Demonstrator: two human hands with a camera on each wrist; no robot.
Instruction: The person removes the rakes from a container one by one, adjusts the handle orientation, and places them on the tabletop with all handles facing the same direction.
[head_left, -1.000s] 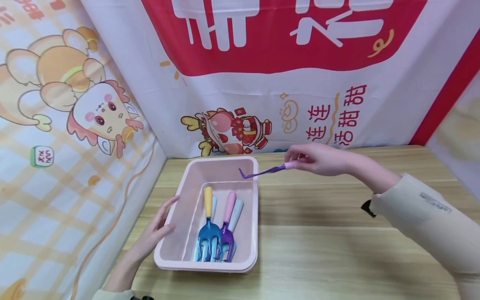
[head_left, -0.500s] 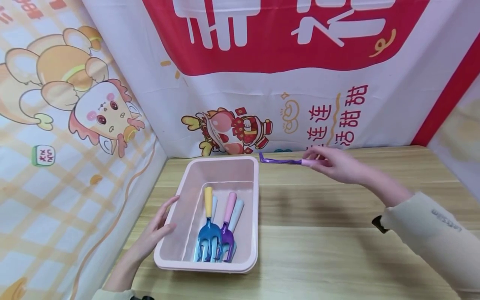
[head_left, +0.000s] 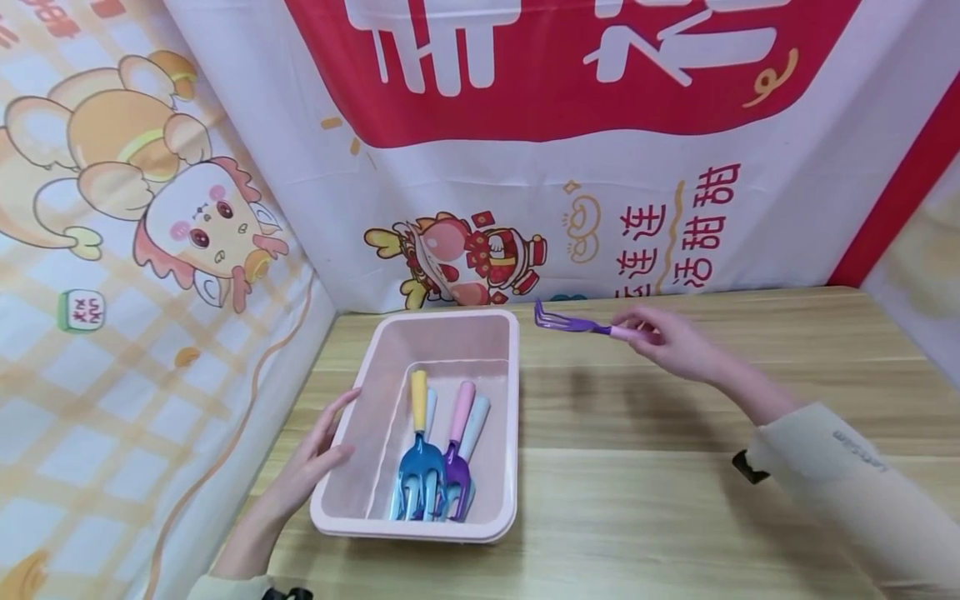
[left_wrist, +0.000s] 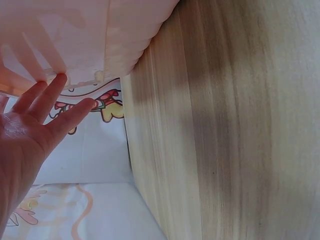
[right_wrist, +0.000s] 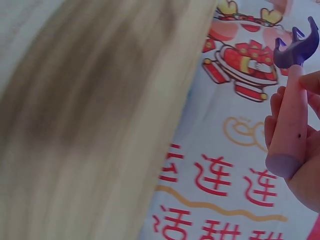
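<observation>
My right hand grips a small hand rake by its pink handle, with the bent purple tines pointing left. In the right wrist view, fingers and thumb wrap the rake's handle. The rake is above the table, right of the pink plastic bin's far right corner. My left hand rests straight fingers against the left side of the bin. In the left wrist view, those fingers touch the bin's outer wall.
Inside the bin lie a blue hand fork with a yellow handle, a purple hand fork with a pink handle, and light-blue tools partly hidden beneath. A wood-grain table extends right. Printed cloth hangs at the back and sides.
My right hand has carried the hand rake rightward, from over the bin's right rim to beyond it, turning the tines upward. The left hand and the bin stay put.
</observation>
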